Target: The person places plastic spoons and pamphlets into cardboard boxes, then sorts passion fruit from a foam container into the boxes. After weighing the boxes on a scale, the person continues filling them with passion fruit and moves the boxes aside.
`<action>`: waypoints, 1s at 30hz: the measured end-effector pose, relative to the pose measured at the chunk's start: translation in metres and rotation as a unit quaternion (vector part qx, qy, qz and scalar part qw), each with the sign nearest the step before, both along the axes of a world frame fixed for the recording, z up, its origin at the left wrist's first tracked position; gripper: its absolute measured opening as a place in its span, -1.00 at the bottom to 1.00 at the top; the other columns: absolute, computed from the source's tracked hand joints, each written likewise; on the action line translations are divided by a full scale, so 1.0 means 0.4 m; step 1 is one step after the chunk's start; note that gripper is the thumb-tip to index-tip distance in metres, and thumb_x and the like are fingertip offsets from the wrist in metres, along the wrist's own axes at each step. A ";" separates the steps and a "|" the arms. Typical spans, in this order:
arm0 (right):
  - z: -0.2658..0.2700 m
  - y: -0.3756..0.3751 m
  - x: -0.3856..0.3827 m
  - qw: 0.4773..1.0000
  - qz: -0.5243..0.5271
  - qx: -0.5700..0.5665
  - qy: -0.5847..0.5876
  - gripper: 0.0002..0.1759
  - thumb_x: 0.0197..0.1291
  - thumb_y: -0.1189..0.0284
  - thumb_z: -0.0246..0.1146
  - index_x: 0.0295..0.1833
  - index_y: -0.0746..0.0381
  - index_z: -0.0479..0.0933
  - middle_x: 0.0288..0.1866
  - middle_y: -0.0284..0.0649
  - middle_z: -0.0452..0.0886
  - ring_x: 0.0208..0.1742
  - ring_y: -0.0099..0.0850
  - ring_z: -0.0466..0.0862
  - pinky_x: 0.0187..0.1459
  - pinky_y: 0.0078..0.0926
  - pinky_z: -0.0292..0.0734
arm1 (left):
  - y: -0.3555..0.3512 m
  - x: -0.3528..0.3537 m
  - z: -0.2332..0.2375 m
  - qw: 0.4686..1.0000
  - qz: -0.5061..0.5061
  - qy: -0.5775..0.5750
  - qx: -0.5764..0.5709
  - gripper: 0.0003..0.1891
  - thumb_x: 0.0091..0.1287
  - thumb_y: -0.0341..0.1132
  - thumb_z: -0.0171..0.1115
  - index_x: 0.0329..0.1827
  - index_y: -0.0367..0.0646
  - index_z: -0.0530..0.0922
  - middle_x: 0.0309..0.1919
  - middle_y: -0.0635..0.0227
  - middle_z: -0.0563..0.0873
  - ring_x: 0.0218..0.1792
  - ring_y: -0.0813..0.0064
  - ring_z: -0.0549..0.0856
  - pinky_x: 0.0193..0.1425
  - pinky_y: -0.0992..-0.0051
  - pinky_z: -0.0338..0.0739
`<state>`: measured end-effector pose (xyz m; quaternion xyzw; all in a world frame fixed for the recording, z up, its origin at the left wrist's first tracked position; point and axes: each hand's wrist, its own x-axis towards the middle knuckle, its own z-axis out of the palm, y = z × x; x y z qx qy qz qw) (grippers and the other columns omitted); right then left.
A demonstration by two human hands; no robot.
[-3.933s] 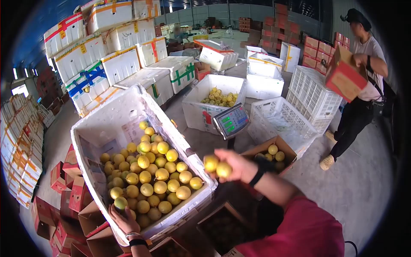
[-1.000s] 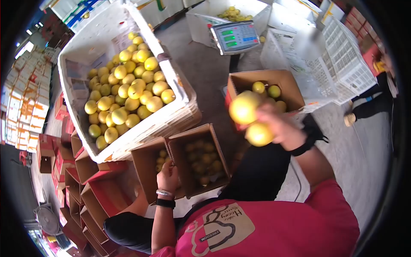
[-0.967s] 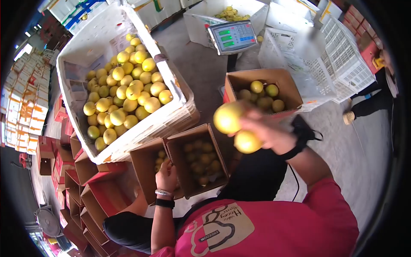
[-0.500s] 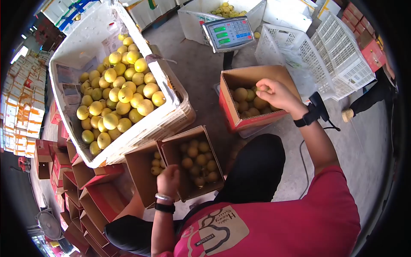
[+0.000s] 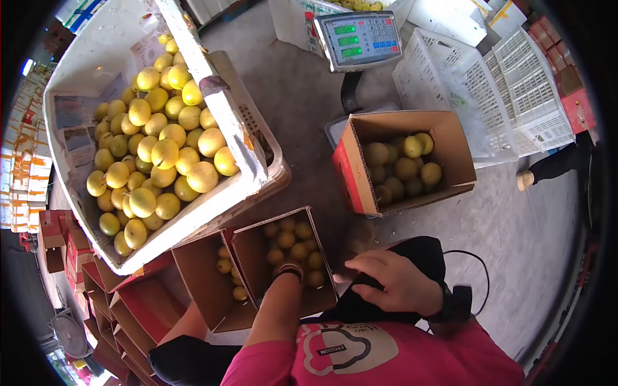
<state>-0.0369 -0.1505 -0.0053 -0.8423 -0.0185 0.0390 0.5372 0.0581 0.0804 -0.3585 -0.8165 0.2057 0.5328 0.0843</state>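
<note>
My left hand (image 5: 288,265) reaches down into an open cardboard box (image 5: 253,287) of round yellow fruits (image 5: 299,249) that look like passion fruit. Its fingers are hidden below the wrist, among the fruits. Over my right knee, just right of that box, hovers my right hand (image 5: 396,283), fingers apart and holding nothing. Farther up stands another cardboard box (image 5: 457,154), red on its outer side, with yellow fruits (image 5: 405,168) inside. It rests on the platform of a weighing scale (image 5: 335,132), whose lit display (image 5: 357,40) rises behind it.
A large white foam bin (image 5: 71,186) piled with yellow fruits fills the upper left. Beside the middle box stands another carton (image 5: 196,276) with some fruits. Red cartons (image 5: 145,302) crowd the lower left. White plastic crates (image 5: 524,90) and another person's leg (image 5: 560,168) are at right.
My right hand has left the box on the scale and come back over my knee, fingers spread. My left hand has dipped into the middle box. The whole view has shifted slightly.
</note>
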 end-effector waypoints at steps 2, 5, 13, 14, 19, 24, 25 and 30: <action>-0.008 0.011 0.013 0.996 -0.040 -0.086 0.004 -0.56 0.15 0.41 0.30 0.14 0.29 0.45 -0.04 -0.10 0.57 -0.10 -0.19 0.62 -0.12 -0.31 0.53 | 0.010 -0.011 -0.003 0.999 0.036 -0.011 0.005 -0.62 0.25 -0.13 0.19 0.05 -0.13 0.63 0.00 0.11 0.70 0.06 0.12 0.68 0.09 0.19 0.58; -0.021 0.018 0.036 0.995 -0.019 -0.083 -0.050 -0.58 0.13 0.42 0.31 0.10 0.30 0.46 -0.08 -0.12 0.59 -0.12 -0.16 0.62 -0.14 -0.28 0.52 | 0.015 -0.010 0.007 0.996 0.084 -0.031 0.000 -0.58 0.23 -0.10 0.22 0.09 -0.12 0.61 0.00 0.11 0.70 0.06 0.12 0.68 0.09 0.19 0.58; -0.026 0.010 0.044 0.994 -0.054 -0.074 -0.064 -0.63 0.14 0.43 0.30 0.05 0.33 0.48 -0.11 -0.07 0.59 -0.18 -0.10 0.62 -0.15 -0.24 0.52 | -0.081 0.135 0.352 0.974 0.048 0.128 -0.179 -0.47 0.19 -0.18 0.32 0.22 -0.15 0.48 -0.01 0.12 0.68 -0.05 0.26 0.72 0.00 0.32 0.61; -0.029 0.012 0.047 0.991 -0.062 -0.073 -0.090 -0.63 0.14 0.46 0.29 0.06 0.33 0.47 -0.11 -0.05 0.58 -0.21 -0.11 0.64 -0.18 -0.26 0.54 | -0.079 0.148 0.461 0.923 0.227 0.202 -0.237 -0.47 0.19 -0.28 0.33 0.25 -0.15 0.44 -0.03 0.17 0.68 -0.10 0.32 0.72 -0.03 0.38 0.62; -0.010 0.043 0.043 0.989 -0.116 0.043 -0.084 -0.55 0.18 0.49 0.30 0.19 0.30 0.41 -0.05 -0.09 0.57 -0.17 -0.32 0.70 -0.23 -0.47 0.59 | 0.011 0.114 0.782 0.628 0.306 0.349 -0.624 -0.36 0.14 -0.63 0.35 0.31 -0.07 0.38 0.26 0.26 0.46 0.25 0.37 0.50 0.27 0.33 0.45; 0.045 0.110 0.029 0.980 0.009 0.183 -0.079 -0.36 0.19 0.35 0.34 0.35 0.30 0.30 0.13 -0.10 0.49 0.11 -0.36 0.56 0.07 -0.48 0.49 | 0.027 0.007 0.842 0.526 0.273 0.279 -0.756 -0.32 0.13 -0.63 0.36 0.35 -0.08 0.37 0.31 0.18 0.43 0.33 0.26 0.42 0.38 0.24 0.34; 0.042 0.129 0.024 0.980 0.023 0.164 -0.114 -0.34 0.19 0.34 0.34 0.35 0.31 0.30 0.16 -0.08 0.48 0.17 -0.33 0.52 0.17 -0.43 0.44 | 0.035 -0.017 0.843 0.521 0.293 0.260 -0.758 -0.30 0.11 -0.64 0.37 0.36 -0.08 0.35 0.33 0.16 0.41 0.34 0.25 0.41 0.39 0.24 0.32; 0.053 0.204 -0.006 0.972 -0.023 0.111 -0.204 -0.20 0.18 0.36 0.31 0.45 0.34 0.10 0.20 0.05 0.43 0.18 -0.22 0.52 0.20 -0.35 0.40 | 0.030 -0.064 0.882 0.463 0.284 0.190 -0.818 -0.08 0.07 -0.69 0.37 0.48 -0.15 0.05 0.29 0.08 0.43 0.31 0.19 0.45 0.36 0.22 0.37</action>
